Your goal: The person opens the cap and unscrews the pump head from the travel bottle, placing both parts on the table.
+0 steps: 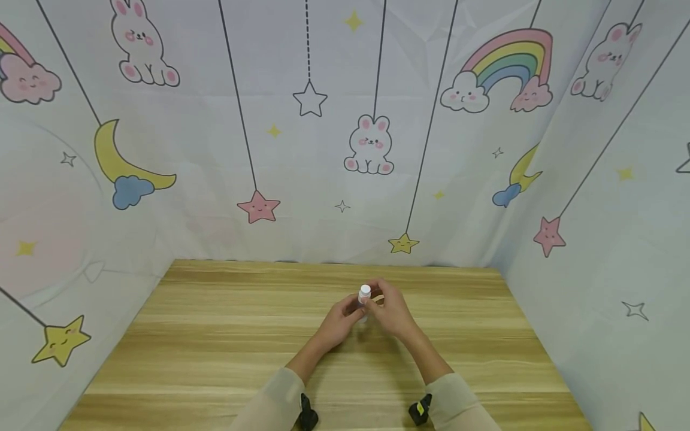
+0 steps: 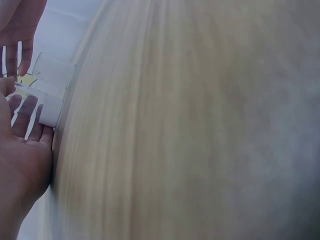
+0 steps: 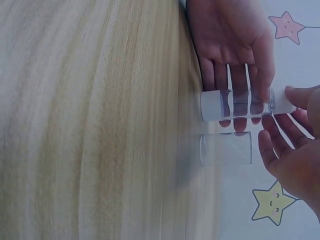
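Observation:
A small clear bottle (image 3: 241, 104) with a white base and a white top (image 1: 365, 291) stands upright between the two hands. My left hand (image 1: 339, 322) holds its clear body low down, thumb in front and fingers behind, as the right wrist view shows. Higher up, my right hand (image 1: 393, 310) pinches the white top, its thumb on one side and other fingers spread loosely past it. Beside the bottle a clear cylindrical cover (image 3: 227, 149) stands on the table, apart from both hands. The left wrist view catches the bottle's white base (image 2: 51, 112) near the left palm.
The wood-grain table (image 1: 242, 335) reaches back to a pale curtain (image 1: 312, 221) printed with stars, rabbits and rainbows, which also closes in both sides. A black wrist device (image 1: 307, 413) sits at the left sleeve and another (image 1: 420, 410) at the right sleeve.

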A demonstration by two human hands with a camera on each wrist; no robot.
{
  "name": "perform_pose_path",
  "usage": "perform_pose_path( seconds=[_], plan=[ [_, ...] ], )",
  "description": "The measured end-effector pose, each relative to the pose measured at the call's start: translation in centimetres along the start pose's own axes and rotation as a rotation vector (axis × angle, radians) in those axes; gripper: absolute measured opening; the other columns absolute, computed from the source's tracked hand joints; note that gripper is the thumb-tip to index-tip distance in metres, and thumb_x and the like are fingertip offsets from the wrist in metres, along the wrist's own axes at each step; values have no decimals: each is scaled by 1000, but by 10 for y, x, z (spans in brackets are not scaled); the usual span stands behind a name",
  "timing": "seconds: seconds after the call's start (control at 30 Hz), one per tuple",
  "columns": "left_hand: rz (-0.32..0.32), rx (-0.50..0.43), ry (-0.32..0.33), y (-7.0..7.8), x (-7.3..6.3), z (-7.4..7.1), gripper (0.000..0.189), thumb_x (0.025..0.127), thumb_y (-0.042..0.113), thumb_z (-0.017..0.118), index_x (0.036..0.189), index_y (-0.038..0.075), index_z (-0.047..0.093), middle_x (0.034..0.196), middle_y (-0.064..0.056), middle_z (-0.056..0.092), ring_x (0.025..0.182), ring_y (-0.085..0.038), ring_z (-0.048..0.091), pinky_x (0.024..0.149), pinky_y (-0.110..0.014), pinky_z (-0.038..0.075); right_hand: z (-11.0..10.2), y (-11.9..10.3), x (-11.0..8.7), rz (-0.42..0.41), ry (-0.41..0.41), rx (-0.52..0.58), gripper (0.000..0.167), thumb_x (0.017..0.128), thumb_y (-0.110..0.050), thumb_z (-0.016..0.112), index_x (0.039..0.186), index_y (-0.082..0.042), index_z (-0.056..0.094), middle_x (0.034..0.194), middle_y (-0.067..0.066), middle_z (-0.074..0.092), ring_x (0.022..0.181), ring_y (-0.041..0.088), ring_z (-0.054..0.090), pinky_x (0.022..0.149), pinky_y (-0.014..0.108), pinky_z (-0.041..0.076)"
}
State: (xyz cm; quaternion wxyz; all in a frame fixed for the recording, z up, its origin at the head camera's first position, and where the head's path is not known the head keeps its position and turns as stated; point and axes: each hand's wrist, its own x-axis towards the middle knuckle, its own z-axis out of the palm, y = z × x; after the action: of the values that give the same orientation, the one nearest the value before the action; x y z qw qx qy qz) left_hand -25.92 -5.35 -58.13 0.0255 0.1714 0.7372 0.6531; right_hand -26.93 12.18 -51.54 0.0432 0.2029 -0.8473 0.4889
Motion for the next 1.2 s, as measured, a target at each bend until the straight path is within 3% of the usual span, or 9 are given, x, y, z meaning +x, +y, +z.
perform_pose_path(
  seconds=[0.9,1.2],
  plan=[
    [-9,-7,-6,0,0,-1,45,111,25,60,153,10,55,150,-10,61,139,-28,56,115,-48,46,0,4,-2,-64,-5,-28,26,102,-9,73,126,-6,66,116,5,70,107,25,66,88,45,58],
    [-8,-10,-12,1,0,-1,44,111,24,59,153,11,56,151,-9,59,142,-29,53,118,-50,43,1,1,-3,-37,23,-15,30,99,-14,76,127,-5,67,114,6,70,106,26,65,89,45,56]
  ],
)
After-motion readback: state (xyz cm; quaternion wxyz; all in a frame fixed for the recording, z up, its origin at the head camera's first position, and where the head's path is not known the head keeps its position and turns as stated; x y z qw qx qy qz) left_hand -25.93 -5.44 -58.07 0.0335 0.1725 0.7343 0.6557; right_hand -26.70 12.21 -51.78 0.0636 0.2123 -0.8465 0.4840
